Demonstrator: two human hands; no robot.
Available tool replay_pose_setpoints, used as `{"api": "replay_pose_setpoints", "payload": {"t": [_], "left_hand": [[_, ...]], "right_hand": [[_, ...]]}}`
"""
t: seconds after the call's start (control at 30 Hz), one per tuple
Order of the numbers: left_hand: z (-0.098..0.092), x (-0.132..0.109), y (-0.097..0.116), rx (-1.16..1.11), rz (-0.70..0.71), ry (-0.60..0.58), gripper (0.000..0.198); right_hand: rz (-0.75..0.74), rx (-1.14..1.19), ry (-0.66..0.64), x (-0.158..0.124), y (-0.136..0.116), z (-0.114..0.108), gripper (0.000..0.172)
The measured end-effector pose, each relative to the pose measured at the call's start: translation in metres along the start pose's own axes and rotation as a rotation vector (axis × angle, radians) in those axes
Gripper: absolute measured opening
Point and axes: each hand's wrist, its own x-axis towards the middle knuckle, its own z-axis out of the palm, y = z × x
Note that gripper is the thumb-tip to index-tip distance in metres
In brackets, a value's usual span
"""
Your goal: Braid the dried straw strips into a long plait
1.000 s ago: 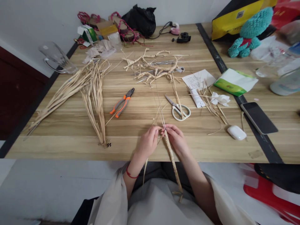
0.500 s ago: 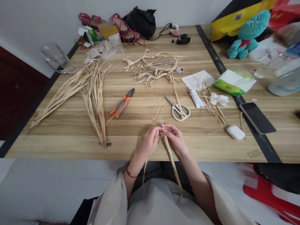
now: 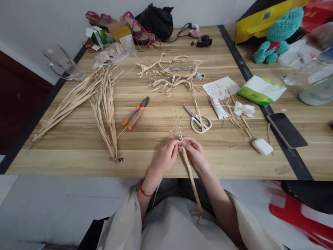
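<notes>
A straw-wrapped stem (image 3: 190, 173) hangs from my fingers over the table's front edge to my lap, with thin bare wires (image 3: 179, 126) sticking out of its upper end. My right hand (image 3: 195, 153) pinches the stem near that end. Close beside it, my left hand (image 3: 166, 156) has its fingers pressed together on a straw strip, whose loose tail (image 3: 156, 191) hangs below my wrist. The fingertips of both hands nearly meet, and the exact grip is partly hidden. White-handled scissors (image 3: 201, 123) lie just beyond my right hand. Pliers (image 3: 136, 113) with orange and grey handles lie farther left.
Straw bundles (image 3: 108, 104) and a glass mug (image 3: 62, 64) are on the left. Wrapped straw branches (image 3: 177, 81) lie at the back centre. On the right are a paper note (image 3: 220, 87), a tube (image 3: 219, 108), a phone (image 3: 287, 130), a white case (image 3: 262, 146) and a teal crocheted toy (image 3: 284, 26).
The loose tail of straw has swung left toward my left wrist. Both hands keep nearly the same place and grip; the view has shifted slightly.
</notes>
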Motion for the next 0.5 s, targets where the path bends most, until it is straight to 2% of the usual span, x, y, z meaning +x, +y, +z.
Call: {"api": "replay_pose_setpoints", "payload": {"t": [0.5], "left_hand": [[0.0014, 0.0016, 0.0003, 0.024, -0.016, -0.024, 0.023]], "right_hand": [[0.028, 0.048, 0.043, 0.0008, -0.0037, 0.0021, 0.016]]}}
